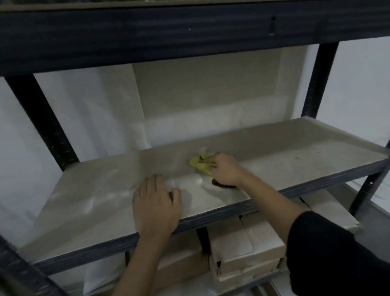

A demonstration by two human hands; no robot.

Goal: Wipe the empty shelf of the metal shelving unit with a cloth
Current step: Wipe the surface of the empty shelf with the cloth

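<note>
We're looking down at the shelf (290, 148), a pale board framed in dark metal, and both hands are on it. The right hand (225, 169) sits near the middle of the board, fingers curled tight around the cloth (200, 164), a small yellow-green wad that pokes out to the left of the knuckles and lies against the surface. A dark shape shows just under the heel of that hand; we can't tell what it is. The arm behind it wears a black sleeve (342, 260) pushed up past the forearm.

Over on the other side, the left hand (156, 207) lies flat by the front edge of the shelf, palm down, fingers loosely spread and gripping nothing, wrist hanging over the dark front rail (87, 256).

Black uprights (43, 121) stand at the corners, and a wide dark beam (184, 29) of the tier above crosses the top of our view. Below the shelf we see cardboard boxes (245, 248) stacked on the lower tier. Behind everything, a pale wall (209, 84).
</note>
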